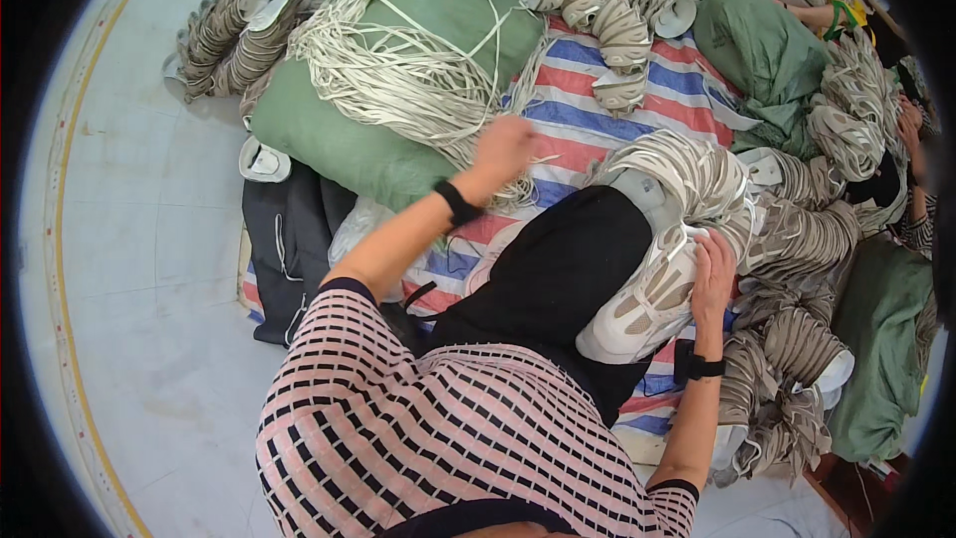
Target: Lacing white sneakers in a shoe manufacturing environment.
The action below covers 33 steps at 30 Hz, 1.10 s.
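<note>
A pale beige and white shoe upper (647, 301) lies slanted over my thigh, its toe toward me. Around its far right side curl the fingers of my right hand (711, 277), gripping it near the ankle opening. My left hand (506, 151) is raised beside a large loose bundle of off-white shoelaces (398, 65), its fingers smeared by motion; whether it holds a lace cannot be made out. The laces spread over a plump green sack (344, 134). Just past the held upper, a curved stack of nested shoe uppers (687, 167) leans by my knee.
A striped red, white and blue sheet (588, 154) covers the work area. More stacked uppers (802, 239) crowd the right; others (244, 25) stand far left. Green sacks (762, 50) lie at the far right. Dark cloth (289, 239) lies left. Another person's hand (908, 125) shows at right.
</note>
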Motion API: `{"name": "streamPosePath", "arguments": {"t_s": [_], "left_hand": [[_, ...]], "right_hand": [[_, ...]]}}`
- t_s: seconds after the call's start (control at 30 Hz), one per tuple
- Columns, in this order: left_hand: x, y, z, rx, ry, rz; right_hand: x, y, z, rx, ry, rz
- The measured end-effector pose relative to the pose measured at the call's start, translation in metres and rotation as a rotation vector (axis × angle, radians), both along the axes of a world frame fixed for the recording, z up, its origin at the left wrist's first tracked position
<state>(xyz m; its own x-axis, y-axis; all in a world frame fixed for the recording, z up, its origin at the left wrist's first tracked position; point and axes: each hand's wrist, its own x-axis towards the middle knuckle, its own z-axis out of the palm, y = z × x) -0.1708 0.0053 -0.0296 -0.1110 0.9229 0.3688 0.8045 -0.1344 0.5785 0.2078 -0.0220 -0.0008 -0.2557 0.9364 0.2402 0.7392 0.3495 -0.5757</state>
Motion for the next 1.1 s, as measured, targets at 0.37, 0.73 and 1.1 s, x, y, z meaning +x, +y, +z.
{"name": "streamPosePath", "arguments": {"t_s": [0.37, 0.73, 1.1], "left_hand": [[-0.136, -0.013, -0.035, -0.233, 0.906, -0.001], [-0.133, -0.024, -0.045, -0.292, 0.946, -0.147], [-0.134, -0.029, -0.041, -0.214, 0.396, -0.044]], "right_hand": [[-0.009, 0.001, -0.003, 0.023, 0.012, -0.083], [-0.007, 0.001, -0.009, 0.084, 0.018, -0.102], [0.003, 0.003, -0.022, 0.037, -0.006, -0.060]]}}
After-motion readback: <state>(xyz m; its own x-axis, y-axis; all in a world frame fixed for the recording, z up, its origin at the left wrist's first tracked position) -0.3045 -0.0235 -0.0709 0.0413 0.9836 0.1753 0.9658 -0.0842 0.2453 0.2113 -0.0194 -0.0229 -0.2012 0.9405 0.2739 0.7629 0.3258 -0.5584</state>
